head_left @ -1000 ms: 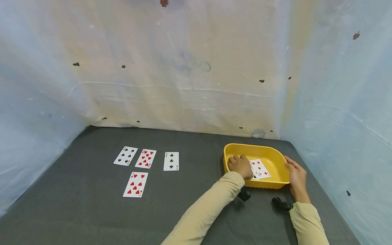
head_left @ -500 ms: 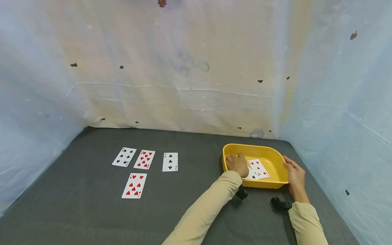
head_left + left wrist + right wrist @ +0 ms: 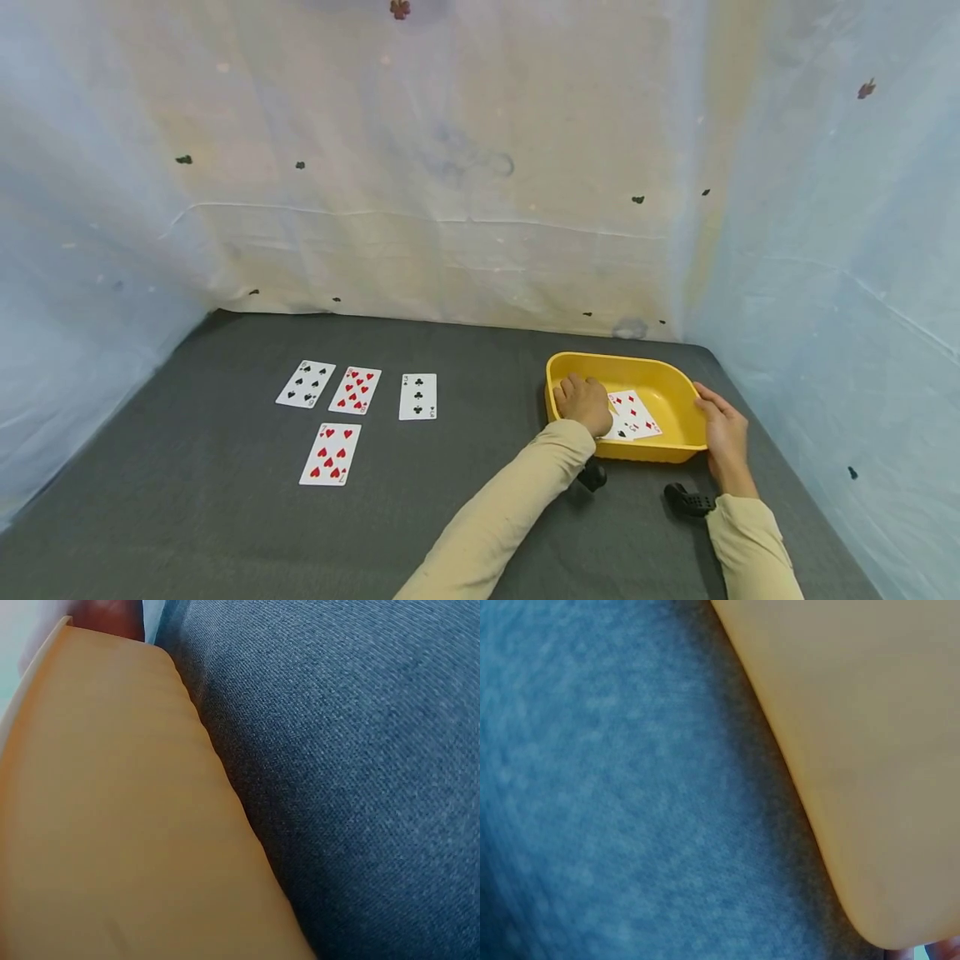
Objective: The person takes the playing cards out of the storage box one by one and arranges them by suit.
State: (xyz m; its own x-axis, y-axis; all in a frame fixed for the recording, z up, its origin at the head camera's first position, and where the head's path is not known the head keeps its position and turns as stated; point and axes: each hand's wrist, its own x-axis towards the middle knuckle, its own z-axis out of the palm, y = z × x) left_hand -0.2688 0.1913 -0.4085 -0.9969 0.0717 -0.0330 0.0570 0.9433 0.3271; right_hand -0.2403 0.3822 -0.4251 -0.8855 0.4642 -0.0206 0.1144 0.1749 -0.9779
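A yellow plastic tray sits at the right of the dark cloth in the head view. My left hand reaches over its near rim into the left part, knuckles up and fingers bent down. The fingertips are hidden, so I cannot tell whether they hold a card. Right beside that hand, a five of diamonds playing card lies face up, overlapping another card with a black pip. My right hand grips the tray's right end, thumb at the rim. Both wrist views show mainly the tray's outer wall.
Face-up cards lie at the left: a six of spades, a red hearts card, a three of clubs, and nearer, a seven of hearts. A pale, spotted sheet stands behind the table and along both sides.
My left hand has shifted slightly left and back inside the tray, then a touch right, uncovering more of the cards. The right hand keeps its grip on the tray.
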